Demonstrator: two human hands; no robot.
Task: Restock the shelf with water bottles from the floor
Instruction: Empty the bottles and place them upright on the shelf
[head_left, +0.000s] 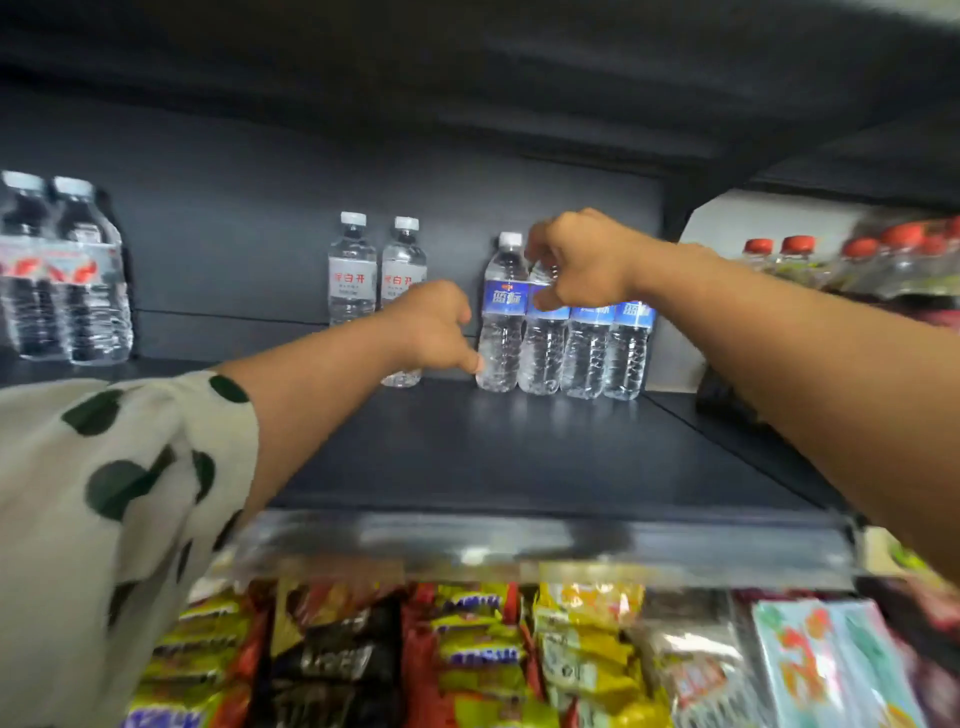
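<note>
Several blue-labelled water bottles stand in a row at the back of the dark shelf (519, 447). My right hand (582, 265) is closed over the top of the second blue-labelled bottle (543, 348) from the left, hiding its cap. My left hand (436, 327) is curled, and its fingertips touch the lower side of the leftmost blue-labelled bottle (500, 322). Two white-labelled water bottles (352, 270) stand just left of my left hand, one partly hidden behind it.
Two bigger bottles (67, 275) with red-and-white labels stand at the shelf's far left. Red-capped bottles (795, 254) fill the neighbouring shelf at right. Snack packets (467, 654) crowd the shelf below. The shelf above hangs low overhead.
</note>
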